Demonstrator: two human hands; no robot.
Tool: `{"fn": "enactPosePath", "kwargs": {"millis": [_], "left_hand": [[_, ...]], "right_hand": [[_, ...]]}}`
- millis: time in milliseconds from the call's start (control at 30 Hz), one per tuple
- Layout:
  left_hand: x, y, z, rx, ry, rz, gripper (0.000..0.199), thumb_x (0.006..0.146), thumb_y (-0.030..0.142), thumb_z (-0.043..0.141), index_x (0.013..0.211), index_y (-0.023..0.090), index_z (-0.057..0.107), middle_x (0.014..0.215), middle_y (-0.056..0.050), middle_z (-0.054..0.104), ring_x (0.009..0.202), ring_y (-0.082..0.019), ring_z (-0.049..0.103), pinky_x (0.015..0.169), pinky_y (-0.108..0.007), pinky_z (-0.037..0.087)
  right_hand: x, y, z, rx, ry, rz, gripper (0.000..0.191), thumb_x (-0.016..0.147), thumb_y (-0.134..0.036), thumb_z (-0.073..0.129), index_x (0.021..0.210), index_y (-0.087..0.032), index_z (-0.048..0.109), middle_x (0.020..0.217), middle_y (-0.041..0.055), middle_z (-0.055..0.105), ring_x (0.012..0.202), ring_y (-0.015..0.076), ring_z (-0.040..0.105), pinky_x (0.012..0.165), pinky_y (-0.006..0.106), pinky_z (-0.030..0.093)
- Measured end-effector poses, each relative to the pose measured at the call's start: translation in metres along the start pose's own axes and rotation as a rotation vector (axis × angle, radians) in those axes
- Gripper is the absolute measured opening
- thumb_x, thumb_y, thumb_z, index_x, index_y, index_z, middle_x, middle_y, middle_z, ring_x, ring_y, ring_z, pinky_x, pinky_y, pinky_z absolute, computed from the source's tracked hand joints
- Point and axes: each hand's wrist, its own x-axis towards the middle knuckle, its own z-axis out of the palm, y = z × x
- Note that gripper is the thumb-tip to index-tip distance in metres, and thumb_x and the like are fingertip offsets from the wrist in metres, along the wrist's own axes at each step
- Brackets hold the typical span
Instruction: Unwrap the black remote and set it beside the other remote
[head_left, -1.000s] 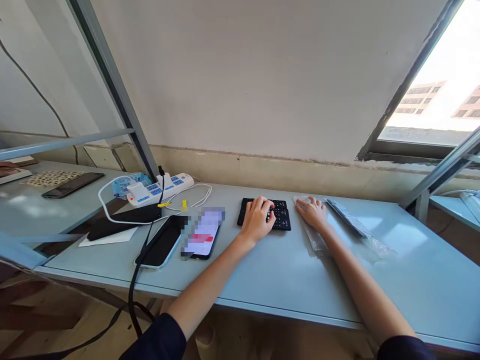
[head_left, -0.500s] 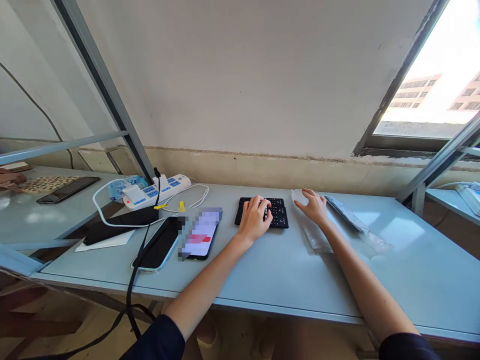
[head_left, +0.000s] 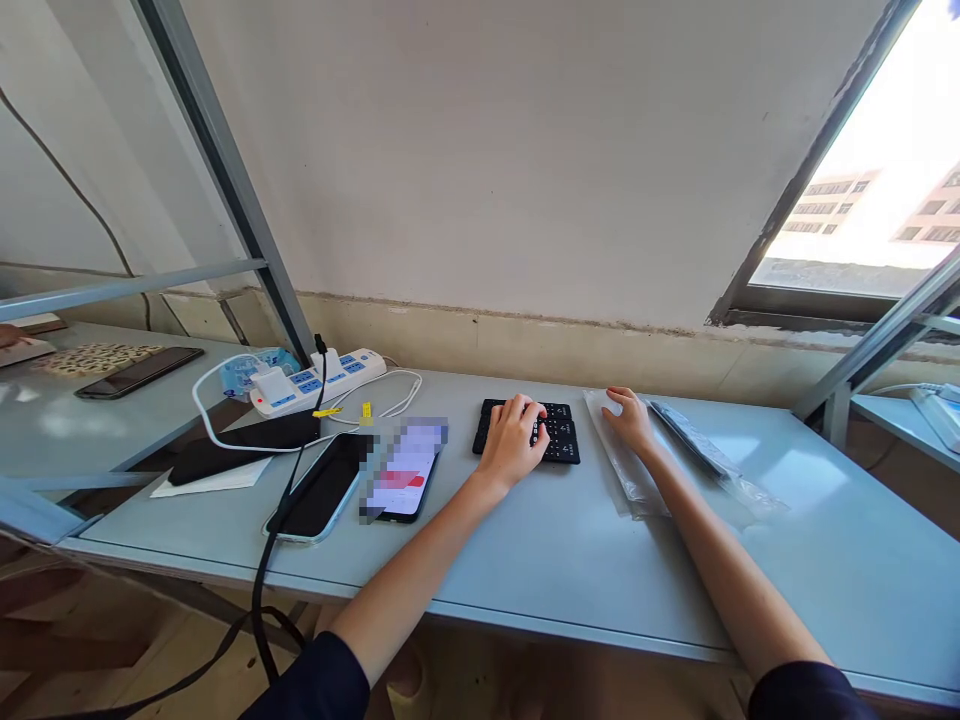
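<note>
A small black folding keyboard [head_left: 561, 442] with pale key marks lies on the desk. My left hand [head_left: 513, 440] is over its middle, fingers bent down onto the keys and gripping it; the hand hides part of the keys. Farther right, my right hand [head_left: 630, 420] rests on a clear plastic bag [head_left: 628, 485], its thumb and fingers slightly apart. Just beyond that hand lies a dark, long item in clear wrapping [head_left: 697, 440], slanting toward the right.
Left of the keyboard lie a lit phone [head_left: 405, 475], a dark-screened phone [head_left: 322, 490] and a black pouch [head_left: 240, 448] on white paper. Behind them is a power strip [head_left: 322, 385] with white cables. A black cable [head_left: 271, 560] hangs over the desk's front edge. Metal frame bars flank both sides.
My right hand's spread fingers have drawn closer together over the plastic bag. My left hand stays on the keyboard. The view has shifted slightly.
</note>
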Motion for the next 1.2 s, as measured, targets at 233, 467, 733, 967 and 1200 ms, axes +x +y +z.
{"fn": "enactPosePath", "kwargs": {"millis": [233,467,733,967,1200], "left_hand": [[0.001,0.001,-0.002,-0.003,-0.035,0.0,0.014,0.082,0.012,0.049,0.09,0.023,0.053,0.097,-0.003,0.058,0.097,-0.018,0.058,0.086,-0.033,0.043],[0.001,0.0,-0.002,-0.008,-0.072,0.015,0.013,0.082,0.012,0.049,0.087,0.023,0.054,0.096,-0.002,0.06,0.094,-0.018,0.058,0.083,-0.032,0.042],[0.0,0.001,-0.001,-0.028,-0.103,0.038,0.013,0.084,0.013,0.05,0.086,0.022,0.059,0.093,-0.002,0.06,0.092,-0.018,0.059,0.083,-0.032,0.042],[0.001,-0.004,-0.003,-0.005,-0.134,-0.003,0.014,0.083,0.011,0.05,0.088,0.022,0.059,0.096,-0.002,0.061,0.093,-0.017,0.06,0.085,-0.032,0.042],[0.0,-0.004,0.0,-0.011,-0.126,0.025,0.014,0.082,0.011,0.051,0.087,0.022,0.058,0.095,-0.002,0.06,0.094,-0.018,0.059,0.083,-0.032,0.042]], "right_hand": [[-0.011,-0.009,-0.002,-0.062,-0.09,0.072,0.032,0.088,-0.039,0.048,0.106,-0.025,0.071,0.125,0.0099,0.061,0.117,0.0294,0.053,0.097,0.052,0.038],[-0.003,0.0,-0.018,-0.135,-0.052,0.191,0.039,0.086,-0.046,0.046,0.113,-0.027,0.068,0.125,0.0103,0.06,0.12,0.0305,0.05,0.098,0.054,0.035],[-0.025,0.054,-0.057,-0.258,0.045,0.512,0.03,0.072,-0.041,0.057,0.09,-0.021,0.071,0.086,0.0184,0.065,0.094,0.039,0.059,0.079,0.062,0.042],[-0.036,0.056,-0.07,-0.274,0.003,0.574,0.026,0.065,-0.035,0.065,0.086,-0.022,0.073,0.083,0.0163,0.066,0.088,0.0362,0.061,0.073,0.051,0.048],[-0.022,0.01,-0.057,-0.195,-0.014,0.2,0.043,0.083,-0.04,0.049,0.121,-0.026,0.063,0.128,0.0112,0.058,0.115,0.0293,0.054,0.094,0.048,0.041]]}}
